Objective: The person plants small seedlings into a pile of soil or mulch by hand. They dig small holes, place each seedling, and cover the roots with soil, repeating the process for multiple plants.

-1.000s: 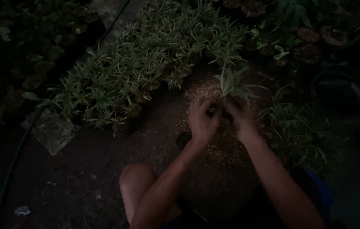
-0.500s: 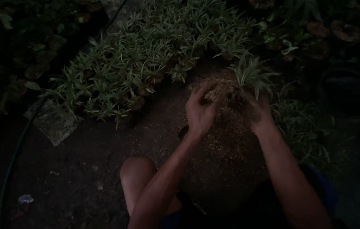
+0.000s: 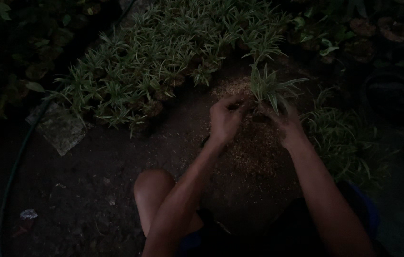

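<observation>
Above the pile of brown husks (image 3: 252,143), my 2 hands now lift the little striped plant (image 3: 269,88) higher than before. My left hand (image 3: 225,119) and right hand (image 3: 285,123) both squeeze its base tight.

Dim light, dark soil ground (image 3: 92,190), green hose (image 3: 14,166), flat stone (image 3: 61,131)

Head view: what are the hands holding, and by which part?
A small striped-leaf plant, gripped at its base where the leaves meet, between the left hand and right hand. It is too dark to tell which fingers close on it.
</observation>
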A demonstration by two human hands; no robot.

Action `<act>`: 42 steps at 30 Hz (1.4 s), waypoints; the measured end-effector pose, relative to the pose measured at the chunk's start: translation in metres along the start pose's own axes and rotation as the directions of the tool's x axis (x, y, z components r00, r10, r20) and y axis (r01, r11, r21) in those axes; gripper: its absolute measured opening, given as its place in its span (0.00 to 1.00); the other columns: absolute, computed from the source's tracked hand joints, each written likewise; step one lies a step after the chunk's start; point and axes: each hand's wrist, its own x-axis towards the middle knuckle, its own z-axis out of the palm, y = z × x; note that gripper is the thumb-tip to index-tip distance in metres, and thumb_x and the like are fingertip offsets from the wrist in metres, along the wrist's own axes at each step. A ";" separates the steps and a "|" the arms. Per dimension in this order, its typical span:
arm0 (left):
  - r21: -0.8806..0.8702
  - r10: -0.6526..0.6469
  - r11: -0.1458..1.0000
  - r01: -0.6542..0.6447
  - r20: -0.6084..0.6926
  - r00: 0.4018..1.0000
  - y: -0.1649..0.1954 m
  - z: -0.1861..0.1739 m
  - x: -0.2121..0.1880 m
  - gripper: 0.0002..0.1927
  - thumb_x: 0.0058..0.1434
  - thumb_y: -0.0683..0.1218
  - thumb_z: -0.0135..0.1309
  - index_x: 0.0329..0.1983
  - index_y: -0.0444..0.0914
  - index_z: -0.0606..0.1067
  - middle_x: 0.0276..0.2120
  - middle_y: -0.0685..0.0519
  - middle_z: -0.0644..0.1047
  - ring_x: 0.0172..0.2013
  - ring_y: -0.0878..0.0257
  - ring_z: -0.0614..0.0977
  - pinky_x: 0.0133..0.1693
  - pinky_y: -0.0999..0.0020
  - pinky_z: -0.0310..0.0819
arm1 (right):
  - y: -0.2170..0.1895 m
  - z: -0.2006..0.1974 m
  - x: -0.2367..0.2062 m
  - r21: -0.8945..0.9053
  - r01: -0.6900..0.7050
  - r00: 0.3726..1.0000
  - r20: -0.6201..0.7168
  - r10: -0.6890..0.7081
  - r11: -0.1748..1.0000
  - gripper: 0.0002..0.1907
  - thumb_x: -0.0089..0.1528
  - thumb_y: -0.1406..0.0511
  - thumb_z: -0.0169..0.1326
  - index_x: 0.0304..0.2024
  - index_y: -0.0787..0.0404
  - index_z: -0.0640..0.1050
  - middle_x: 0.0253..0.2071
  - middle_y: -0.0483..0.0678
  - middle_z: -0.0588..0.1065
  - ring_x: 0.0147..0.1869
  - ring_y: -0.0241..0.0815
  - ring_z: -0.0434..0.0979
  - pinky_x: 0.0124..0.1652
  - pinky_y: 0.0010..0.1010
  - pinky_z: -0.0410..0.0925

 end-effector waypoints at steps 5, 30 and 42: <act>0.045 0.007 0.999 -0.005 -0.028 1.000 0.004 -0.002 0.002 0.15 0.66 0.46 0.57 0.53 0.35 0.81 0.49 0.42 0.81 0.48 0.52 0.84 0.50 0.55 0.81 | -0.005 -0.003 0.001 0.021 -0.130 0.986 -0.103 0.132 0.991 0.36 0.65 0.62 0.56 0.74 0.49 0.60 0.74 0.50 0.58 0.77 0.51 0.58 0.68 0.54 0.60; 0.902 -0.396 0.428 0.060 0.128 0.909 -0.086 -0.132 -0.049 0.15 0.65 0.54 0.57 0.51 0.44 0.81 0.44 0.44 0.83 0.42 0.47 0.85 0.44 0.51 0.80 | 0.096 -0.059 0.053 0.429 -0.046 0.991 0.132 -0.012 0.902 0.38 0.68 0.59 0.58 0.76 0.64 0.60 0.33 0.54 0.75 0.32 0.49 0.80 0.38 0.46 0.79; 0.274 -0.232 0.948 0.163 0.243 0.942 -0.009 -0.061 -0.041 0.26 0.60 0.55 0.63 0.58 0.40 0.78 0.45 0.45 0.85 0.39 0.55 0.86 0.42 0.58 0.82 | 0.050 0.005 0.022 0.017 -0.183 0.982 -0.034 0.183 0.983 0.34 0.65 0.65 0.55 0.74 0.50 0.64 0.69 0.51 0.67 0.64 0.43 0.76 0.45 0.40 0.70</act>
